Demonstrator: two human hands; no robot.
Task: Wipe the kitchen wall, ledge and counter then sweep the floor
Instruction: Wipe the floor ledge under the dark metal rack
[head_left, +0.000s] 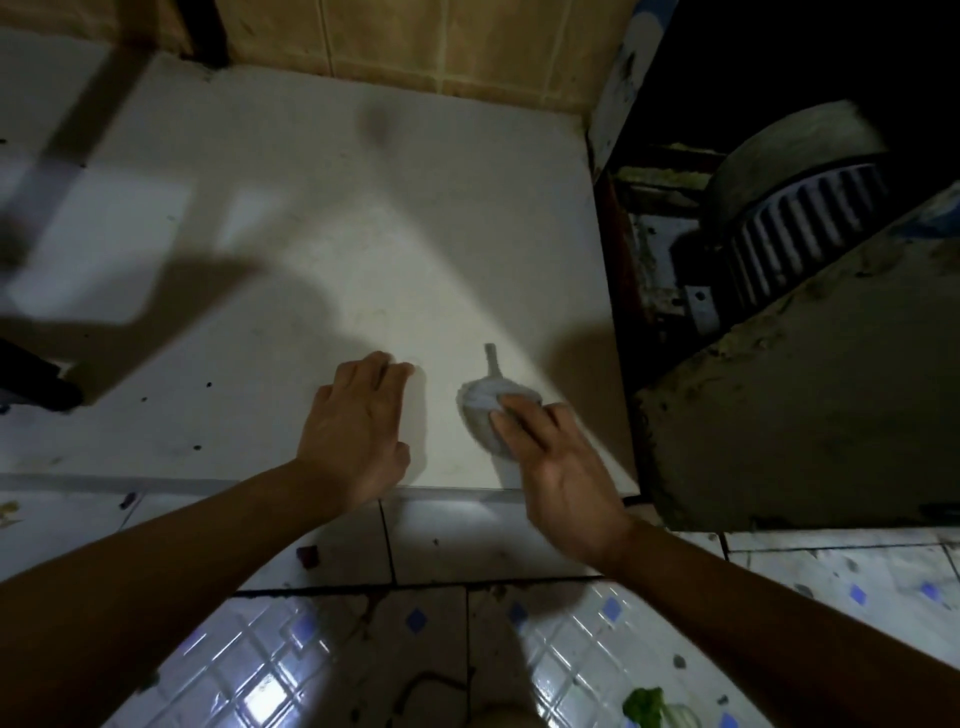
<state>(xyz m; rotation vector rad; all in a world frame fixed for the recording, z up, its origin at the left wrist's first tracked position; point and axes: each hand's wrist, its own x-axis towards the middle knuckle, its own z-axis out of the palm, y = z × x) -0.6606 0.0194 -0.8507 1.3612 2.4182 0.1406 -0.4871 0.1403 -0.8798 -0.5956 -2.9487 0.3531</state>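
The right hand presses a bunched grey cloth flat-fingered near the white counter's front edge. The left hand, fingers straight, braces beside it. A wipe toward that edge could drop crumbs onto the tiled floor.

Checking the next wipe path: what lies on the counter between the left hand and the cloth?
Nothing: in the head view, only bare white counter separates the left hand from the grey cloth.
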